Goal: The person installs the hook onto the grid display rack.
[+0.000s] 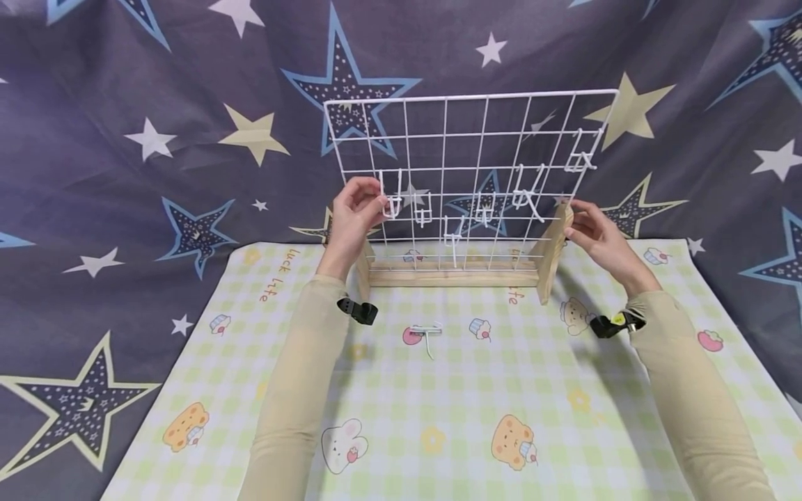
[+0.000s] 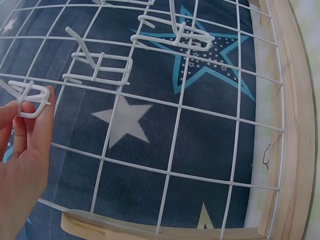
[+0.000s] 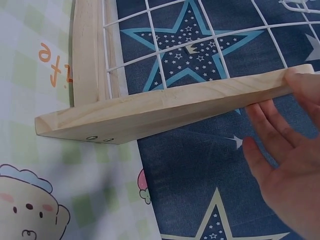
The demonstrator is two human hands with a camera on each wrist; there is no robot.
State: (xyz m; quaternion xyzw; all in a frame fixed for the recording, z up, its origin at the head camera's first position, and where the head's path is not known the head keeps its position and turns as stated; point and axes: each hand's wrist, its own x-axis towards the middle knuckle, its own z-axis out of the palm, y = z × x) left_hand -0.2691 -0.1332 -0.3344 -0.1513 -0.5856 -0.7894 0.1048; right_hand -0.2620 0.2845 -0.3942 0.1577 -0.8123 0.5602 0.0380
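Observation:
A white wire grid rack [image 1: 466, 97] stands upright in a wooden base at the back of the table. My left hand [image 1: 354, 219] pinches a white wire hook [image 2: 35, 100] between thumb and fingers, right at the grid's left side. On the other side, my right hand [image 1: 604, 243] holds the upper end of the wooden side support [image 3: 165, 102], thumb on one face and fingers on the other. Several more white hooks hang on the wires, among them one low in the middle [image 1: 454, 240] and one at the upper right [image 1: 579, 161].
A loose white hook [image 1: 427, 331] lies on the checked tablecloth [image 1: 432, 396] in front of the rack. Close behind the grid hangs a dark curtain [image 1: 200, 153] with stars, which also runs along both sides of the table.

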